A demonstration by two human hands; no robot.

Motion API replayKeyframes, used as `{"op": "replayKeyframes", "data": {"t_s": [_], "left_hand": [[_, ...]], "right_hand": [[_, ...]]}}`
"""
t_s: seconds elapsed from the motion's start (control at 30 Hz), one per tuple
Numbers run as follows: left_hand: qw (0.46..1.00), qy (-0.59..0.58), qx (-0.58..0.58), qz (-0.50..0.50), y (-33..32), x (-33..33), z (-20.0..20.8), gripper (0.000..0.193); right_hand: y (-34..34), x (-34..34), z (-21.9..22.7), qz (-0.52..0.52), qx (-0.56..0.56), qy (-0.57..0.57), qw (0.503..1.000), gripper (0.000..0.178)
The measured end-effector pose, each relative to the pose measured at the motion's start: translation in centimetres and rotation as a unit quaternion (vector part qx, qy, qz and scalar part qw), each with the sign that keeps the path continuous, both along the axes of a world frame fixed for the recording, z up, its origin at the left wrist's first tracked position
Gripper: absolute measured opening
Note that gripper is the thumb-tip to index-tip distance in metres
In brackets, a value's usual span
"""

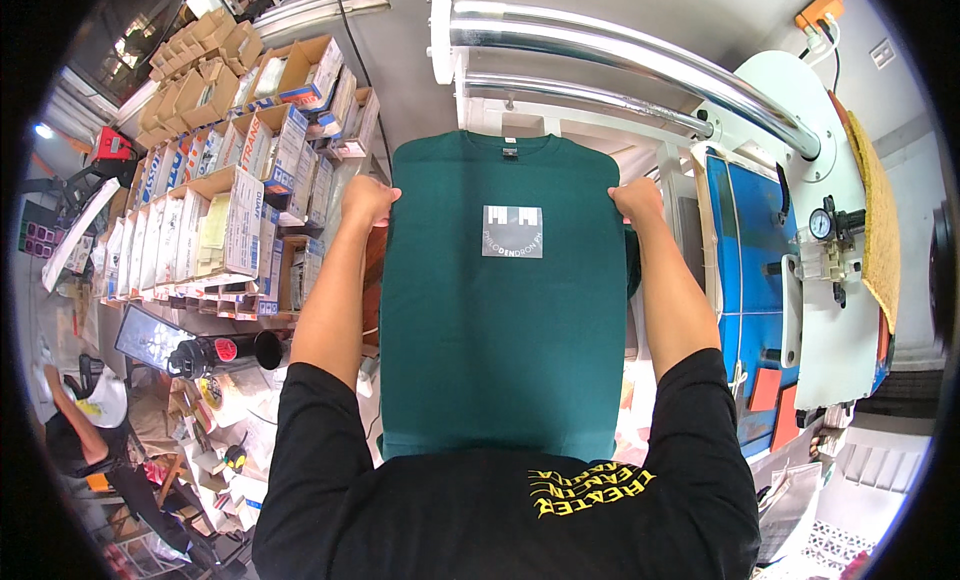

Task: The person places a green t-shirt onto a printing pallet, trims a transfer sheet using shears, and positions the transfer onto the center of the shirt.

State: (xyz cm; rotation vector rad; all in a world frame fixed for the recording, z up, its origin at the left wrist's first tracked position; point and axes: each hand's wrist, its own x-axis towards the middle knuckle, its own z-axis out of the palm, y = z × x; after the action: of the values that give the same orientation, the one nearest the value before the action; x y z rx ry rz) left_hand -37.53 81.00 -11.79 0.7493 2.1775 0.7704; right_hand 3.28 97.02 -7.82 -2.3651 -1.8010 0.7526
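A dark green T-shirt (500, 350) is spread out flat in front of me, its neckline at the far end and its lower edge close to my body. On its chest sits a light grey square print (513, 245) with white lettering. My left hand (368, 200) is closed on the shirt's left edge near the shoulder. My right hand (637, 198) grips the opposite edge at about the same height. Both arms reach forward. The fingertips are partly hidden behind the cloth, and the surface under the shirt is mostly covered.
Stacked cardboard boxes (215, 215) of papers or film sheets stand at the left. Below them are a black tumbler (220, 354) and a tablet-like screen (150, 335). At the right rises a press machine with chrome bars (640, 55), a pressure gauge (822, 223) and a blue panel (750, 250). Another person (85, 430) is at the lower left.
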Motion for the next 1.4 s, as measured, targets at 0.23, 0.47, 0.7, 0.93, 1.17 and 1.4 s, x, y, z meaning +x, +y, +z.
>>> {"op": "replayKeyframes", "data": {"t_s": [0.23, 0.47, 0.7, 0.93, 1.17, 1.4], "left_hand": [[1.0, 0.01, 0.003, -0.002, 0.1, 0.1, -0.4, 0.018], [0.994, 0.094, -0.057, -0.021, -0.9, -1.4, -2.6, 0.021], [0.97, 0.223, -0.064, -0.077, -1.3, 2.0, 1.3, 0.022], [0.975, 0.094, 0.114, -0.167, -8.3, 3.0, -0.9, 0.022], [0.988, 0.136, 0.01, -0.069, -28.0, 11.0, 2.8, 0.014], [0.995, 0.081, -0.046, -0.044, -32.4, 11.7, 2.5, 0.014]], "right_hand": [[0.1, 0.9, -1.6, 0.014, 0.048, -0.019, 0.999, 0.036], [-1.4, 1.1, -0.5, 0.015, -0.006, 0.047, 0.999, 0.045], [-1.5, 0.9, 0.2, 0.031, 0.001, 0.011, 0.999, 0.048], [-5.8, 3.3, -2.3, 0.133, 0.103, 0.01, 0.986, 0.039], [-26.4, 10.4, -1.5, 0.05, 0.07, 0.06, 0.994, 0.027], [-32.9, 12.3, -1.1, 0.009, 0.061, 0.088, 0.994, 0.021]]}}
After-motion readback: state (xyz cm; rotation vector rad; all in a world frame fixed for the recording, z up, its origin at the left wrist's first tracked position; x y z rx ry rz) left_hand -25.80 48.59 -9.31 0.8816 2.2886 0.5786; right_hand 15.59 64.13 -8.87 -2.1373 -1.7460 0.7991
